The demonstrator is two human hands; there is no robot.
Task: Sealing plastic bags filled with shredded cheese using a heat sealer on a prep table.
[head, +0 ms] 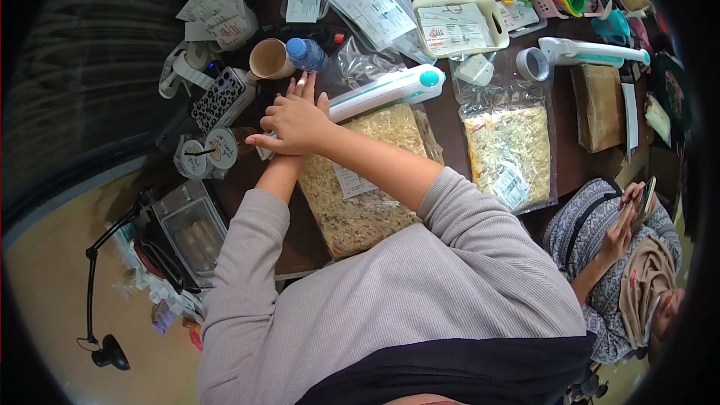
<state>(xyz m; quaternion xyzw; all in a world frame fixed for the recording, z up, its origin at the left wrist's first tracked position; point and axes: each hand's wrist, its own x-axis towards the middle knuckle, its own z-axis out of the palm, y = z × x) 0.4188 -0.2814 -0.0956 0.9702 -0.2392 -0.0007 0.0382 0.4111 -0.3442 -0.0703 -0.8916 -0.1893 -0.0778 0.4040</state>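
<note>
My right hand [295, 124] lies across the top of my left hand [304, 87], which is mostly hidden. A ring shows on an extended left finger. Beneath both hands runs a white and teal handheld bag sealer [388, 90]; its far end is covered, so a left-hand grip cannot be told. Below the sealer, a large clear plastic pack of flat, topped pizza [360, 225] bears a white label and lies partly under my right forearm. Another packed pizza [509, 146] with a label lies to the right. A blue-capped bottle [306, 55] stands just beyond my fingers.
A mug [271, 59], a leopard-print phone case [219, 98] and round stickers [220, 148] are at the left. Label stacks and a cream tray [500, 39] line the back. A second sealer [596, 52], a tape roll [532, 64] and a brown box [602, 108] lie right. Another person [613, 247] holds a phone.
</note>
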